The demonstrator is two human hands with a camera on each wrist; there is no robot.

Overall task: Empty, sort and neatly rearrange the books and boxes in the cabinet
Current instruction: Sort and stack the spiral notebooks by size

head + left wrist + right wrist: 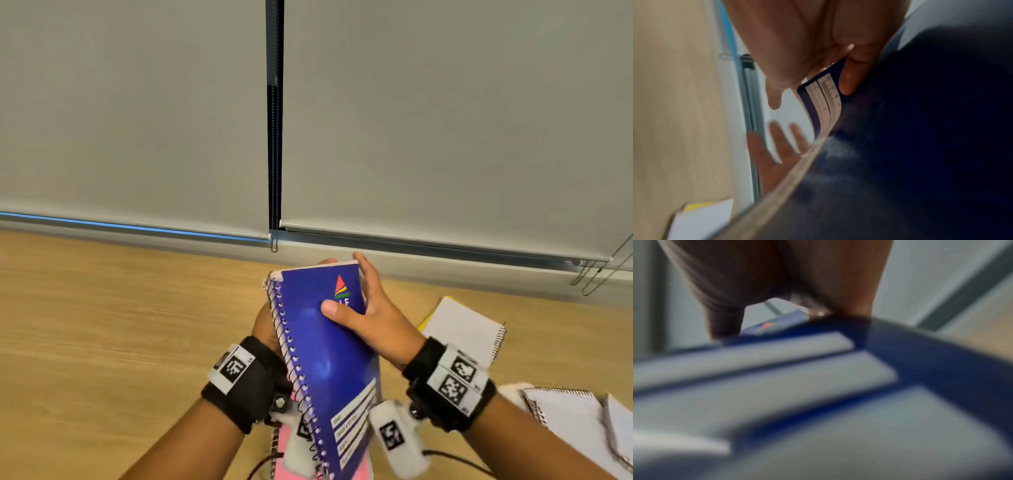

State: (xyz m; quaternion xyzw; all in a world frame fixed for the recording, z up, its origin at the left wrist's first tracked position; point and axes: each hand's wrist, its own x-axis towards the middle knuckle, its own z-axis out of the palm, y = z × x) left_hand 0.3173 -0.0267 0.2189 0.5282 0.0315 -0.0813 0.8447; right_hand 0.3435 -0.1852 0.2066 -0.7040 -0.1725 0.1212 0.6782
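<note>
- Above the wooden top [102, 325], both hands hold a tilted blue notebook [329, 359]
- right hand [373, 318]: thumb on cover, fingers behind
- left hand [265, 325]: gripping the spiral edge

An office or study room, it seems: grey roller blinds [137, 120] with bead chains [275, 137] hang behind a pale wood tabletop [102, 325], where spiral notebooks [462, 329] lie toward its right edge.
</note>
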